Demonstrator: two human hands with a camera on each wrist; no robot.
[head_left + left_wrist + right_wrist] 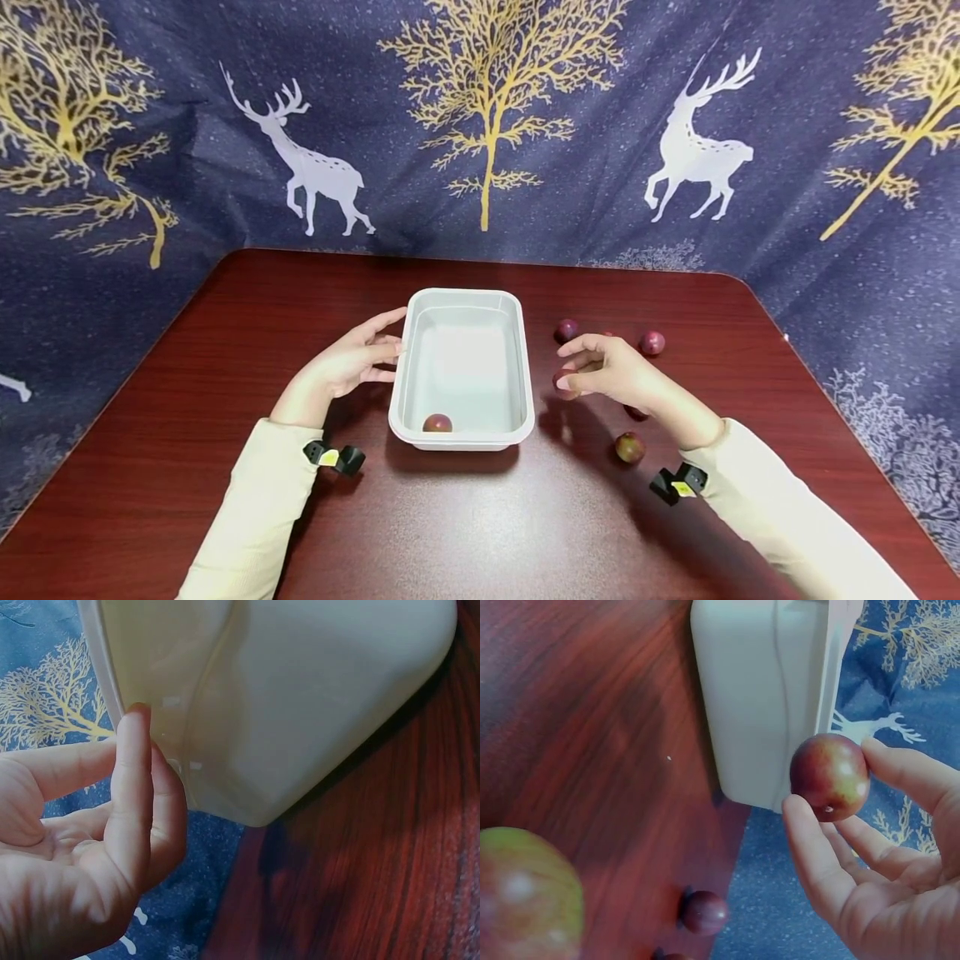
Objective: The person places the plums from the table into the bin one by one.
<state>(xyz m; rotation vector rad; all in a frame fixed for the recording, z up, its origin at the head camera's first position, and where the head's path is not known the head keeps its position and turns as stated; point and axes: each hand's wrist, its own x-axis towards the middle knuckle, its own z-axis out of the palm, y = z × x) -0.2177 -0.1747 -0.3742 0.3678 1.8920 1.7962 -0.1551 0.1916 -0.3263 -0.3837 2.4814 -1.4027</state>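
A white rectangular plastic container (465,437) stands on the table, with one reddish plum (437,423) inside at its near end. My left hand (358,357) touches the container's left side near the rim, its fingers fairly straight. Seen from the left wrist, the fingers (133,787) lie against the outer wall, and no finger shows inside. To the right of the container, my right hand (611,372) pinches a dark red plum (830,778) between thumb and fingers. That plum is held up beside the container's right wall.
Around the right hand lie more plums: a dark one (566,331) behind it, a red one (652,342) at the far right, and a greenish one (629,447) nearer. Others are partly hidden by the hand. A blue patterned cloth (480,125) hangs behind the dark red table (225,375).
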